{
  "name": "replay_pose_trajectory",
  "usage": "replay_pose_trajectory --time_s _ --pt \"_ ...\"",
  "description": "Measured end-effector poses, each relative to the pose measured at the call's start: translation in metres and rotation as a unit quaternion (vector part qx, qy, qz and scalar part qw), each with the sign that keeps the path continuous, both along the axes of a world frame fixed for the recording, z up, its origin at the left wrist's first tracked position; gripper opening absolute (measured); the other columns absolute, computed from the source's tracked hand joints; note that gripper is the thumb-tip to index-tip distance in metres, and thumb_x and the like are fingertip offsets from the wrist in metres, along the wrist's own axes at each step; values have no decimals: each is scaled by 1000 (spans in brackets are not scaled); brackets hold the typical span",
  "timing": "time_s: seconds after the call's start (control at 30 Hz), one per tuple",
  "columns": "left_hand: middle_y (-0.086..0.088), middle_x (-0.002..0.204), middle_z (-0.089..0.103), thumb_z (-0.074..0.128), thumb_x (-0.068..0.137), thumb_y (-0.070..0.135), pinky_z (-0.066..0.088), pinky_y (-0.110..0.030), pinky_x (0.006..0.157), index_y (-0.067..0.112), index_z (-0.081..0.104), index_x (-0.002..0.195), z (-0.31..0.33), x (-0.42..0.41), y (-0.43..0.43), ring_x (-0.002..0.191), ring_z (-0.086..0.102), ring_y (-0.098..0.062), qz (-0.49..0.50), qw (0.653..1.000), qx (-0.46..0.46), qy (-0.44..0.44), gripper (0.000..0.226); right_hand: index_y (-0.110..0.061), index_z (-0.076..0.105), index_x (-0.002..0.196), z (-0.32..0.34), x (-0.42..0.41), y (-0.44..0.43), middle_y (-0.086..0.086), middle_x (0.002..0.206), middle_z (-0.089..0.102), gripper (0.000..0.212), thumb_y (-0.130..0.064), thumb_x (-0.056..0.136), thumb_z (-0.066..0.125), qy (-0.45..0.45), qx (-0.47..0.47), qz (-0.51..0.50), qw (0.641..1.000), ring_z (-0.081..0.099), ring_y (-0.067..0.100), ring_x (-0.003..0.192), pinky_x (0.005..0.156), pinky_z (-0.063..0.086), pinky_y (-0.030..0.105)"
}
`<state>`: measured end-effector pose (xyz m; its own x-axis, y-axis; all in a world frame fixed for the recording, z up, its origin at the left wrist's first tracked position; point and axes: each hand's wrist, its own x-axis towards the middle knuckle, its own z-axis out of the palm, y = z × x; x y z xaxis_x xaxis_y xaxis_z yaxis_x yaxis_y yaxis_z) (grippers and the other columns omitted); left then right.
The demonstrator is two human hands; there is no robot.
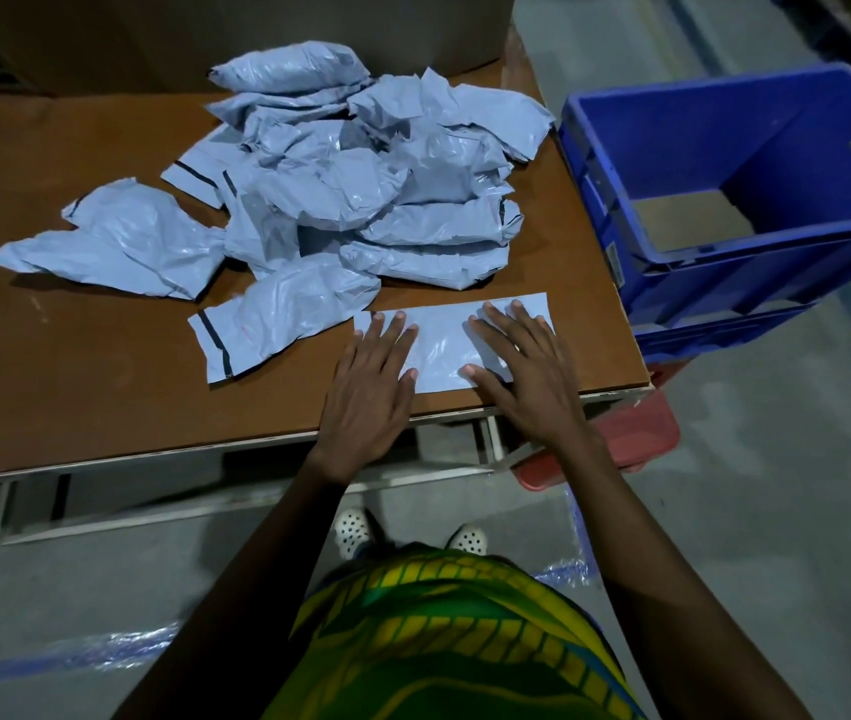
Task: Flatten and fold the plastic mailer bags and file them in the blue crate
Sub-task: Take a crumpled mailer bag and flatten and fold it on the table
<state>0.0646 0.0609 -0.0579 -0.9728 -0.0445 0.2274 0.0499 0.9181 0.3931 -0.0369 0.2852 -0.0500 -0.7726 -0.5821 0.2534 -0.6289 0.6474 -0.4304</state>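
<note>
At the table (75,356) edge, left hand (367,379) and right hand (523,374) press flat, fingers spread, on one flattened mailer bag (439,343).
Crumpled pile (361,179) waits unfolded; blue crate (592,168) looks empty.

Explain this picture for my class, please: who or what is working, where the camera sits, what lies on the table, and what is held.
No machine works here: a person uses two bare hands. The one picture comes from a camera worn on the person's head, looking forward and down, so you see their arms, shirt and shoes. On the brown table lies a pile of crumpled grey plastic mailers. Nearer the person lies one flat mailer. The left hand and right hand press on it with straight fingers. Nothing is gripped; they only press. The blue crate stands to the right, off the table's end, and no mailers show inside it.
</note>
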Motion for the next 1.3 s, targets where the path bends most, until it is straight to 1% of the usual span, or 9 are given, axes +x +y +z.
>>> replay_pose_trajectory --time_s 0.13,0.27,0.43,0.53,0.63,0.9,1.03,1.2,1.3 --pt "-5 162 41 54 105 41 25 -54 122 15 59 142 -2 12 -3 155 27 -26 -19 999 -3 43 45 -20 75 122 -7 7 20 2 139 65 40 -49 95 71 66 -64 31 995 50 27 142 115 38 53" --pt "-6 157 48 61 101 46 34 -57 114 17 65 134 -2 12 -5 150 37 -29 -36 998 -8 51 45 -20 80 104 -13 5 22 5 134 69 21 -39 99 72 100 -70 54 991 56 31 137 105 46 54" --pt "-6 150 56 65 100 43 38 -51 110 17 69 129 3 7 -5 143 47 -30 -60 994 -35 84 40 -18 80 99 -11 5 18 8 130 71 9 -25 95 77 129 -67 56 988 61 34 130 103 48 54" --pt "-9 127 67 66 100 25 46 -46 94 13 74 117 8 5 5 120 61 -32 -50 991 -33 122 22 -17 81 99 3 11 9 5 117 74 7 -22 95 78 141 -100 36 984 67 30 111 87 52 46" --pt "-8 117 66 63 96 17 47 -47 85 13 72 114 11 8 19 108 60 -31 -24 995 -29 94 21 -20 80 105 5 20 -8 0 112 72 13 -30 97 75 124 -78 17 989 64 25 106 79 50 41" --pt "-3 112 66 62 95 11 50 -46 83 14 74 113 15 0 7 106 57 -27 -9 998 33 55 22 -26 80 105 7 21 -26 -1 115 70 22 -43 98 68 95 -47 -9 994 60 21 111 87 45 36" --pt "-6 117 64 61 96 9 51 -46 89 10 70 117 17 -5 -9 109 57 -28 33 999 29 28 23 -29 77 116 3 13 -42 -2 123 68 30 -49 95 69 61 -16 -13 998 58 21 119 96 45 39" --pt "-3 119 64 66 93 19 50 -47 92 12 70 118 19 -4 -15 110 58 -26 21 999 38 14 26 -32 74 125 15 -4 -15 -9 135 66 43 -57 91 69 -23 -14 65 998 53 17 130 105 42 37" --pt "-1 119 66 71 91 26 47 -44 95 16 72 116 21 5 -9 111 59 -25 17 998 27 54 27 -27 77 112 17 -12 19 -6 131 66 33 -47 86 81 -7 -25 61 998 55 18 129 104 44 39"
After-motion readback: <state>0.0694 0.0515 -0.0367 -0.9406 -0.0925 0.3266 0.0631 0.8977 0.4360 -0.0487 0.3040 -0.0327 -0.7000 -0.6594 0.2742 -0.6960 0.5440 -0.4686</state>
